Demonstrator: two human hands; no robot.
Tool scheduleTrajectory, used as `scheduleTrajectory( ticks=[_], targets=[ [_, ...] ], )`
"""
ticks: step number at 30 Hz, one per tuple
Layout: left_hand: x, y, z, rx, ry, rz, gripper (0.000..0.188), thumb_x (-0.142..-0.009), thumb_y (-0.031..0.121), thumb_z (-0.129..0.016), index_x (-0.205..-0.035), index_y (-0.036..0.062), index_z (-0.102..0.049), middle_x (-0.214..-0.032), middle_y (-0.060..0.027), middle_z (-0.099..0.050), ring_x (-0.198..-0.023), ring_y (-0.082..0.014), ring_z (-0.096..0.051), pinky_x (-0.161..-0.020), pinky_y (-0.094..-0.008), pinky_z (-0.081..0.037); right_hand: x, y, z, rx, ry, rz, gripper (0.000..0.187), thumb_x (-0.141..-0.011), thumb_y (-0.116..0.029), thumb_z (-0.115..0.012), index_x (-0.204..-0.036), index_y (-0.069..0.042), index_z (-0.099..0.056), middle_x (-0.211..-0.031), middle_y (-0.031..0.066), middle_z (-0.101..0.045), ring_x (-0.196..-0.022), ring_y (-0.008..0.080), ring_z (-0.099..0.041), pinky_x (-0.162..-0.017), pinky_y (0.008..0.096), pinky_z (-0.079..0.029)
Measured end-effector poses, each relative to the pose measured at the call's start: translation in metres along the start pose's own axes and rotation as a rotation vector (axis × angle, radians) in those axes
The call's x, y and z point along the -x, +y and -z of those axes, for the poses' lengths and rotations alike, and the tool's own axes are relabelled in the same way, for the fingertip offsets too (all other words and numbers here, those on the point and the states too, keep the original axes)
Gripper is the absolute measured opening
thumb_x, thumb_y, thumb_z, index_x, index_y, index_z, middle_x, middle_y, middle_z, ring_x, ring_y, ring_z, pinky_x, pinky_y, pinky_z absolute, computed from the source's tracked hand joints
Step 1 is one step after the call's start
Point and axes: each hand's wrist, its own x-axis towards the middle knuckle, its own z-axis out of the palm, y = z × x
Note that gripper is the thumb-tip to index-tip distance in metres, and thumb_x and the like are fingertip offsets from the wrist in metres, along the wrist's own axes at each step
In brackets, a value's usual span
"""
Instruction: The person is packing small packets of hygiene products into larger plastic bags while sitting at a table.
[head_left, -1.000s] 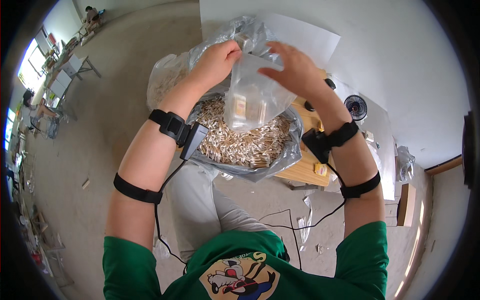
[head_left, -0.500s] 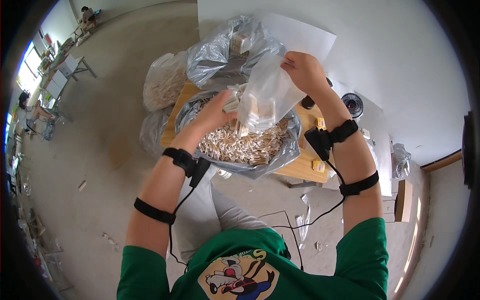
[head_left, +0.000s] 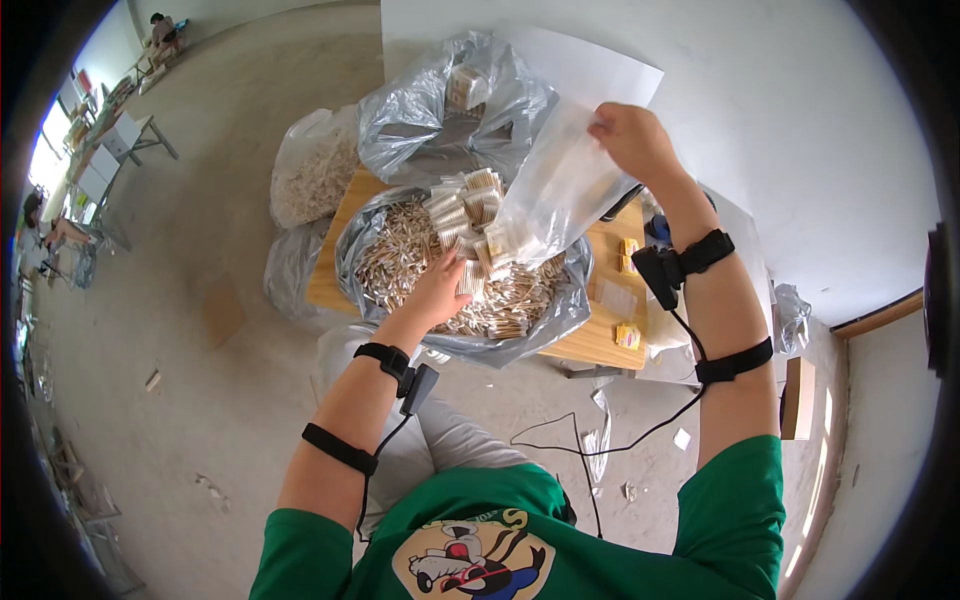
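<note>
My right hand (head_left: pixel 636 142) is closed on the upper end of a translucent plastic bag (head_left: pixel 570 185), which hangs tilted down to the left. The bag's lower end lies over small clear packs of cotton swabs (head_left: pixel 468 207), some seen through the film. These packs rest in a heap on many loose cotton swabs (head_left: pixel 515 300) inside a container lined with a grey plastic bag (head_left: pixel 548 335). At the near side of the packs is my left hand (head_left: pixel 436 292), palm down, fingers apart; its fingertips touch the heap, and it grips nothing that I can see.
A second grey plastic bag (head_left: pixel 400 135) with a pack inside stands behind. Clear sacks of swabs (head_left: pixel 315 185) sit left of the wooden table (head_left: pixel 335 285). Small yellow boxes (head_left: pixel 628 336) lie on the table's right. A white wall rises beyond; other people sit far left.
My right hand has drawn the bag slightly up and right. Packs that were inside it now lie exposed on the swabs. My left hand has moved down, away from the bag.
</note>
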Motion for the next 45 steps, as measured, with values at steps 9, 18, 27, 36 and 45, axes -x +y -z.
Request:
scheduleTrajectory(
  ticks=[9,18,27,36,45],
  targets=[
    [-0.011,0.017,0.013,0.125,0.098,-0.012,0.061,-0.082,0.021,-0.067,-0.131,-0.0028,-0.039,-0.134,-0.0250,-0.040,-0.126,-0.0371,-0.038,-0.104,-0.0394,-0.034,0.008,0.017,0.031,-0.191,-0.013,-0.082,0.020,-0.080,-0.021,-0.062,-0.081,-0.001,-0.059,-0.074,0.0116,-0.064,-0.070,0.0248,-0.061,-0.066,0.0345,-0.047],
    [-0.031,0.112,0.114,0.319,0.543,-0.249,0.085,-0.074,0.022,-0.076,-0.139,0.0005,-0.026,-0.140,-0.0236,-0.032,-0.131,-0.0360,-0.031,-0.107,-0.0408,-0.027,0.087,0.004,0.075,-0.569,0.059,-0.191,0.015,-0.077,-0.014,-0.066,-0.083,-0.001,-0.064,-0.066,0.0035,-0.061,-0.061,0.0088,-0.051,-0.059,0.0257,-0.042],
    [-0.014,0.191,0.119,0.516,0.172,-0.409,0.033,-0.075,0.017,-0.073,-0.104,0.0065,-0.063,-0.098,-0.0142,-0.063,-0.090,-0.0238,-0.061,-0.081,-0.0327,-0.047,0.177,-0.011,0.055,-0.459,-0.029,-0.106,0.018,-0.070,-0.014,-0.073,-0.076,0.000,-0.064,-0.063,0.0139,-0.054,-0.055,0.0187,-0.043,-0.053,0.0342,-0.038],
    [0.023,0.226,0.047,0.529,0.092,-0.428,0.017,-0.075,0.017,-0.067,-0.081,0.0014,-0.063,-0.073,-0.0143,-0.065,-0.068,-0.0279,-0.064,-0.060,-0.0364,-0.047,0.255,-0.009,0.052,-0.678,0.008,-0.225,0.003,-0.078,0.003,-0.058,-0.076,0.001,-0.059,-0.066,0.0022,-0.060,-0.065,0.0085,-0.055,-0.062,0.0242,-0.045],
    [0.055,0.199,-0.002,0.511,-0.130,-0.278,0.019,-0.073,0.018,-0.067,-0.085,0.0033,-0.065,-0.075,-0.0101,-0.065,-0.069,-0.0184,-0.061,-0.063,-0.0344,-0.048,0.311,0.046,0.067,-0.560,0.064,-0.317,0.018,-0.087,-0.013,-0.056,-0.077,0.002,-0.061,-0.060,0.0059,-0.059,-0.055,0.0129,-0.056,-0.051,0.0292,-0.043]
  ],
)
